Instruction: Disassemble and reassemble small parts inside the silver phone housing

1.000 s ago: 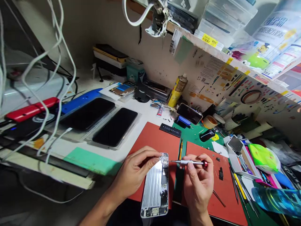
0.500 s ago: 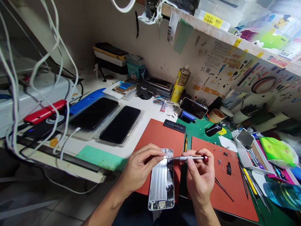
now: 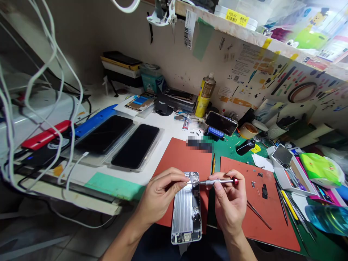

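Observation:
My right hand (image 3: 230, 203) is wrapped around a slim silver screwdriver (image 3: 214, 182) with a red end cap, held level and pointing left. My left hand (image 3: 160, 195) is closed in a pinch at the screwdriver's tip. Whatever sits between those fingertips is too small to make out. Below both hands lies an opened phone housing (image 3: 185, 214), silver inside, with dark parts along its right side. Its near end sticks out past the edge of the red mat (image 3: 174, 156). A pair of tweezers (image 3: 259, 215) rests to the right of my right hand.
On the right red mat (image 3: 233, 165) are several small phone parts. A gold-handled screwdriver (image 3: 213, 165) lies between the mats. Two dark phone screens (image 3: 136, 146) are at left, near hanging white cables (image 3: 54, 47). A yellow spray can (image 3: 205, 96) stands behind; a blue bottle (image 3: 327, 219) lies right.
The view has shifted slightly, so the background sits further left. Both hands keep nearly the same pose, with the screwdriver tip still at the left fingertips.

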{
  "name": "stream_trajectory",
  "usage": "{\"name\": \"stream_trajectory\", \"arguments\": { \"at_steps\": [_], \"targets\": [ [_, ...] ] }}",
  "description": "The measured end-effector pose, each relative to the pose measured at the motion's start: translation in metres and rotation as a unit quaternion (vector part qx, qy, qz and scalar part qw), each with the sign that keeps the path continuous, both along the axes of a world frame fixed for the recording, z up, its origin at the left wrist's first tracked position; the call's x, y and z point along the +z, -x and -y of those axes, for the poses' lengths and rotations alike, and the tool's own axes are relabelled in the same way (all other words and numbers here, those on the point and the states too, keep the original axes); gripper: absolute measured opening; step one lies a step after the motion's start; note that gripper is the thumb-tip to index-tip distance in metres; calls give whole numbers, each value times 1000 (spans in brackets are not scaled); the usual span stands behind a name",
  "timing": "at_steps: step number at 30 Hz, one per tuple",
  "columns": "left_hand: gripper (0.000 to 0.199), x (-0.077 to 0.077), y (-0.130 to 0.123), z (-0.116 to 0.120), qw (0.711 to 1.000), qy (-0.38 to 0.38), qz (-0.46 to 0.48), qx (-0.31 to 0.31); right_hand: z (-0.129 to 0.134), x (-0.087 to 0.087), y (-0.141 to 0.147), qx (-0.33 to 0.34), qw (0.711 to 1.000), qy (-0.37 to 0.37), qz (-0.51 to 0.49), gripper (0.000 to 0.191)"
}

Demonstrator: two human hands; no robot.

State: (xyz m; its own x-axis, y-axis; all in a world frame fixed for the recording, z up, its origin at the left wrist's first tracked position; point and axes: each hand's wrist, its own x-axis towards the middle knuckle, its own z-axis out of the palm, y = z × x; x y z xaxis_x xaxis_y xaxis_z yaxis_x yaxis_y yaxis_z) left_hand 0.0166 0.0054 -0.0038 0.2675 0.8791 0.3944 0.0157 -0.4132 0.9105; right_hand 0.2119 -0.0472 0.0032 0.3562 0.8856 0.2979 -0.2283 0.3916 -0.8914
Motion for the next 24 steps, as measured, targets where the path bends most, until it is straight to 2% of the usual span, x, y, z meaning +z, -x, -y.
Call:
{"name": "stream_trajectory", "arguments": {
  "at_steps": [12, 24],
  "targets": [
    [13, 1, 0, 1, 1000, -5, 3, -1, 0, 0, 3, -16, 1000, 22, 8, 27],
    [19, 0, -1, 0, 999, 36, -4, 0, 0, -1, 3, -14, 1000, 11, 3, 25]
  ]
}}
